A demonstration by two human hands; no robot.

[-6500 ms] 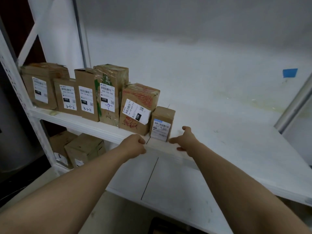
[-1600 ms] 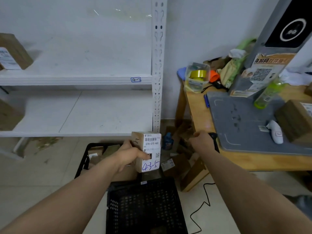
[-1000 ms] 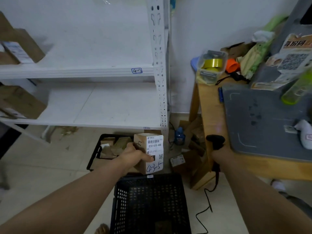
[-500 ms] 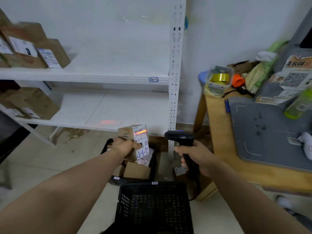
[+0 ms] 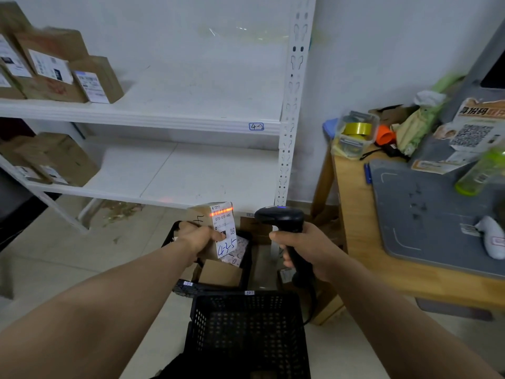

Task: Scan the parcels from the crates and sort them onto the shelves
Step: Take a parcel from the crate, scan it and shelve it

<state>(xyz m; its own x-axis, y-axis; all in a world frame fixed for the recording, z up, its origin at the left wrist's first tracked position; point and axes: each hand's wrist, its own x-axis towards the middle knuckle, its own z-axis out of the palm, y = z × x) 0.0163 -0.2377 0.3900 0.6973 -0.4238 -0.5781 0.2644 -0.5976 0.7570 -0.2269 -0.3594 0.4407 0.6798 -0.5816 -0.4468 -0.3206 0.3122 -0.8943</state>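
Our left hand (image 5: 200,237) grips a small cardboard parcel (image 5: 202,214) out in front of us, thumb pressed on its white label and fingers curled behind the box. The label faces right and carries the handwritten mark 4-3-5. A red scan line (image 5: 221,210) lies across the top of the label.

Our right hand (image 5: 304,251) is wrapped around the handle of a black scanner (image 5: 280,218), whose head points left at the parcel, just beside it but not touching.

Below the parcel, a black crate (image 5: 248,257) on the floor holds more cardboard boxes. A second black crate (image 5: 246,332) sits nearer to us.

Beyond them stands the white shelving. Its upper shelf (image 5: 169,120), tagged 4-2 on the front edge, carries labelled parcels (image 5: 54,75) at the far left, and the lower shelf (image 5: 177,176) has brown boxes (image 5: 52,160) at its left end.

To the right, a wooden table (image 5: 352,214) bears a grey mat (image 5: 426,214), a clear tub with yellow tape (image 5: 355,132) and a green bottle (image 5: 481,170).
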